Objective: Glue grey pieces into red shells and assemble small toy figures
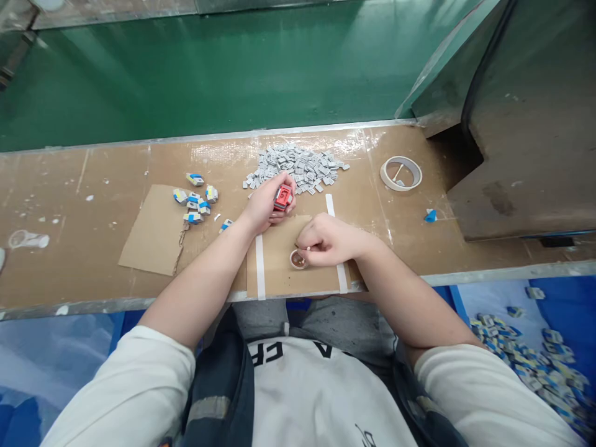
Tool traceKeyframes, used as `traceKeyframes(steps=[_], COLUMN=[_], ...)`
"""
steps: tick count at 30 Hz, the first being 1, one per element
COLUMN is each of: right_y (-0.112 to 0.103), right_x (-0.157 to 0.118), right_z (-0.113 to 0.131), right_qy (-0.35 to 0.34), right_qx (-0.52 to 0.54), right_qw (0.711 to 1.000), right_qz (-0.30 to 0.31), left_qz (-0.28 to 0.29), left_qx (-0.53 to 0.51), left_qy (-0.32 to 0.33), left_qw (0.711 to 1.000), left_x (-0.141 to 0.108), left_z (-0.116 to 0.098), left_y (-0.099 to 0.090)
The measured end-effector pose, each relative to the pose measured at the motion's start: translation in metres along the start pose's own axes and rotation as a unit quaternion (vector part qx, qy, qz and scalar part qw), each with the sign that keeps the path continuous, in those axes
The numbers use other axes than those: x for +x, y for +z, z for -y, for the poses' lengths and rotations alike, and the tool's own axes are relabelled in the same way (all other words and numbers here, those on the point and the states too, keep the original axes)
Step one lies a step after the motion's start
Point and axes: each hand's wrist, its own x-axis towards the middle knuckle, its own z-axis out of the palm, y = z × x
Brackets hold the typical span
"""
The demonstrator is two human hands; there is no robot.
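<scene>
My left hand (pixel 272 202) is closed around a small boxy red part (pixel 283 197), its red face turned up. Just beyond that hand lies a heap of small flat grey pieces (pixel 298 162). My right hand (pixel 328 241) pinches a thin stick (pixel 308 249), mostly hidden by the fingers. Its fingertips are at the rim of a small round cup (pixel 298 259) with brownish contents. The cup stands on a cardboard sheet (pixel 279 282) held down by white tape strips. Whether the stick touches the contents I cannot tell.
Several blue, yellow and grey blocks (pixel 193 202) lie left, partly on torn cardboard (pixel 151 233). A tape roll (pixel 401 174) and a blue scrap (pixel 430 216) are right, near a large metal housing (pixel 531 136). More blocks (pixel 535 360) fill a blue-lined area below. A green surface (pixel 223 74) runs behind.
</scene>
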Motion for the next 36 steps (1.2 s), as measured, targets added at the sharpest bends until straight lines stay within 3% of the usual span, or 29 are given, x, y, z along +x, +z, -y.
traceKeyframes(steps=[2, 4, 8, 11, 24, 29, 36], right_y=[-0.002, -0.004, -0.004, -0.003, 0.001, 0.002, 0.004], right_x=[-0.001, -0.002, -0.001, 0.002, 0.007, 0.008, 0.009], right_z=[-0.001, -0.003, -0.006, -0.005, -0.011, -0.009, -0.009], right_qy=[-0.005, 0.003, 0.059, 0.093, 0.113, 0.087, 0.007], right_qx=[0.023, 0.038, 0.023, -0.013, -0.104, -0.162, -0.159], right_qw=[0.998, 0.988, 0.93, 0.895, 0.906, 0.893, 0.918], right_qz=[-0.054, -0.15, -0.363, -0.436, -0.393, -0.41, -0.364], left_qz=[-0.004, -0.007, -0.03, -0.048, -0.053, -0.069, -0.072], left_qx=[0.019, 0.042, 0.106, 0.14, 0.231, 0.245, 0.25], left_qy=[0.0, 0.005, 0.016, 0.019, 0.089, 0.057, 0.06], left_qw=[1.0, 0.999, 0.994, 0.989, 0.967, 0.965, 0.964], left_x=[0.0, -0.001, 0.001, 0.002, 0.003, -0.001, -0.002], left_z=[0.001, 0.003, 0.008, 0.011, 0.015, 0.011, 0.012], left_y=[0.002, 0.004, 0.006, 0.007, 0.006, 0.011, 0.012])
